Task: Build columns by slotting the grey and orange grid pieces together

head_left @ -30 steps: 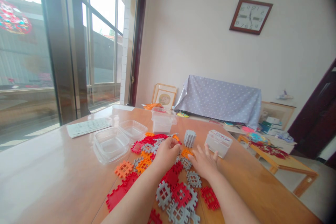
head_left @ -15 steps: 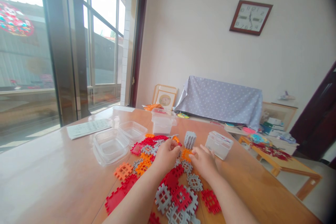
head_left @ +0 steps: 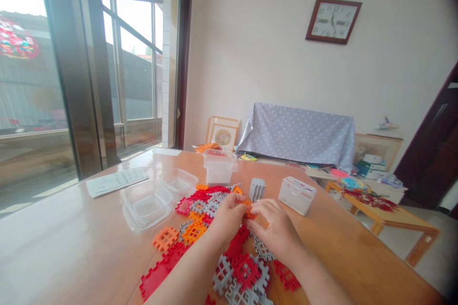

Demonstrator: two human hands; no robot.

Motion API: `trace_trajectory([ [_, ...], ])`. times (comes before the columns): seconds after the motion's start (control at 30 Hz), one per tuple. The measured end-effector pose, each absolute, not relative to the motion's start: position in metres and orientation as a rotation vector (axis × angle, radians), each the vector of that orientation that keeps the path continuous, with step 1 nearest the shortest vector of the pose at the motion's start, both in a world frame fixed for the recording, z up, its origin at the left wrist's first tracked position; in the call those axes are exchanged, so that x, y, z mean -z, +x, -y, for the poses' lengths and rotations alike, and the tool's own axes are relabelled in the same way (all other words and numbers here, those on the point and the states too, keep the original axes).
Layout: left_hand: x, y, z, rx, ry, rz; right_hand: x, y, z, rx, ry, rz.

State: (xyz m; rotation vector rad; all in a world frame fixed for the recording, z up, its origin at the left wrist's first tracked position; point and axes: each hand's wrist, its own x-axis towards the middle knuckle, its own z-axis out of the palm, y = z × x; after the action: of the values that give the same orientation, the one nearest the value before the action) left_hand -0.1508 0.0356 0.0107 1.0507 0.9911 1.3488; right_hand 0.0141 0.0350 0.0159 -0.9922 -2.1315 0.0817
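My left hand [head_left: 229,214] and my right hand [head_left: 277,226] meet above a pile of plastic interlocking tiles. Between their fingertips is an orange interlocking tile [head_left: 248,208], partly hidden by the fingers. Both hands are closed on it. Under and around them lie red tiles [head_left: 246,270], grey window-patterned tiles [head_left: 222,272] and orange window tiles [head_left: 165,238]. Just beyond the right hand stands a neat upright stack of grey tiles [head_left: 257,189].
Two clear open containers [head_left: 146,205] sit left of the pile. A clear tub [head_left: 219,171] stands behind it, and a lidded clear box [head_left: 296,195] to the right. Printed sheets [head_left: 116,182] lie on the wooden table [head_left: 107,248] by the window.
My right hand has moved left, bringing the orange tile it was touching to my left hand. The hands were apart before. The view has shifted slightly.
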Motion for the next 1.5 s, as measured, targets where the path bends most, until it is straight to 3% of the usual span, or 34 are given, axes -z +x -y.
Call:
trace_trajectory([
  [0.47,-0.018,-0.149,-0.023,-1.138,1.188,-0.988,-0.030,0.044,-0.032,-0.340,-1.165,2.262],
  [0.87,-0.021,-0.164,-0.034,-1.207,1.325,-1.151,0.010,0.114,-0.083,-0.645,-1.486,2.130],
  [1.5,-0.028,-0.183,-0.039,-1.334,1.273,-1.248,0.022,0.110,-0.086,-0.610,-1.460,2.137],
])
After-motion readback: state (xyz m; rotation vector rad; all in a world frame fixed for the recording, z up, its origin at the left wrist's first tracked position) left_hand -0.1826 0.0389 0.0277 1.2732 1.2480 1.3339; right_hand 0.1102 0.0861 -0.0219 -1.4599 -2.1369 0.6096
